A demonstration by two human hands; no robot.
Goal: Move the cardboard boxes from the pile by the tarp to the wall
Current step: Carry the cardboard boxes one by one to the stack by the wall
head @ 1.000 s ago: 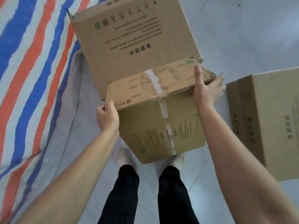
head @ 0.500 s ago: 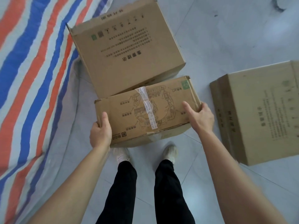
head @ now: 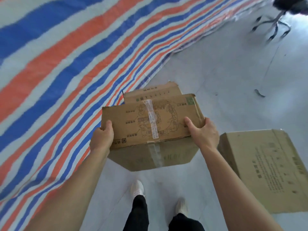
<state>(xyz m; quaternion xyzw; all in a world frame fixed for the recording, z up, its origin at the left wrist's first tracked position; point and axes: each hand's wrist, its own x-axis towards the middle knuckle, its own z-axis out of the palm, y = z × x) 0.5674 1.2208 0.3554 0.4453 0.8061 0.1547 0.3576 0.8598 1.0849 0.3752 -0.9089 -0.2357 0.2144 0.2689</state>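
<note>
**Box held in both hands beside the striped tarp**

The person held a cardboard box (head: 168, 120) up in front of the body, one hand at each end. The left hand (head: 101, 139) gripped the left end, with the thumb lying on the top face and the fingers curled round the side, out of sight. The right hand (head: 205, 134) gripped the right end the same way, with the thumb on top and the fingers wrapped over the edge. The box was clear of the floor (head: 225, 72) and tipped a little, so that its top face and near side both showed. A strip of clear tape (head: 150, 117) ran across the middle of the top and down the near side. It crossed a printed line drawing and some lettering too blurred to read.

Just behind the held box, only the far upper part of a second box (head: 156, 92) showed. It sat at the edge of the tarp (head: 66, 64), whose blue, orange and white stripes filled the left and upper view. To the right, a third box (head: 270, 169) lay on the pale floor. It was near the right forearm but apart from the held box, with printing on its upper face.

Below the held box, two white shoes (head: 137, 188) and dark trouser legs (head: 138, 214) stood on the floor. At the top right was a dark stand (head: 275, 22) with spoked legs, too blurred to identify. A small dark mark (head: 259, 93) lay on the floor, well apart from the boxes.
</note>
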